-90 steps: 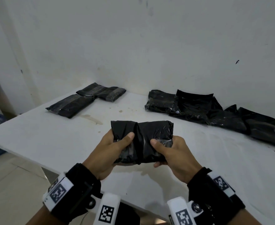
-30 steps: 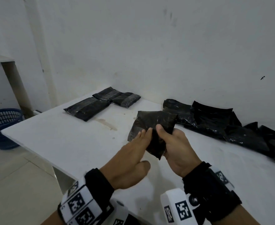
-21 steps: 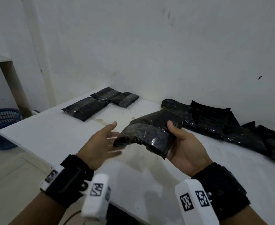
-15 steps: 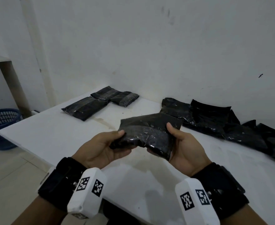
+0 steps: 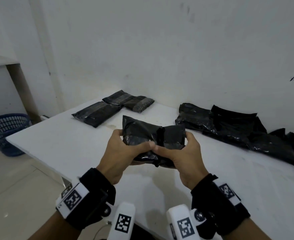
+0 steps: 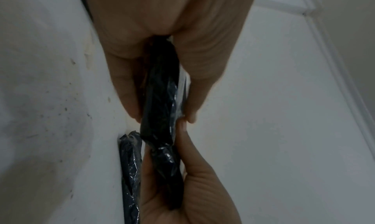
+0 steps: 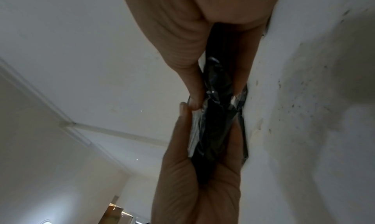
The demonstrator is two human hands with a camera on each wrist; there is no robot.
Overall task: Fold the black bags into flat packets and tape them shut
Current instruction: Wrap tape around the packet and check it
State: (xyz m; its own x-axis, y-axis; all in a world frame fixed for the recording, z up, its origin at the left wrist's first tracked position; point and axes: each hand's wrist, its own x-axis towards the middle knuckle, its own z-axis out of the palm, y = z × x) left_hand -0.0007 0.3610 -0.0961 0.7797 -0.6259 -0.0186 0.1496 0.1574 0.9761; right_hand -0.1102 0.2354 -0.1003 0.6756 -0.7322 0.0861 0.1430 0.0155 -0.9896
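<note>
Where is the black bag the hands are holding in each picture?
Head: the bag is in the middle, above the table, gripped by the left hand and right hand.
Left wrist: the bag runs down the middle, seen edge-on.
Right wrist: the bag runs down the middle, edge-on too.
Shared landmark: the two thumbs, tips meeting on the bag in every view.

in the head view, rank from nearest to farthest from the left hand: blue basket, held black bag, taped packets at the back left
1. Held black bag: gripped by the left hand.
2. Taped packets: on the table, back left.
3. Blue basket: on the floor, far left.
</note>
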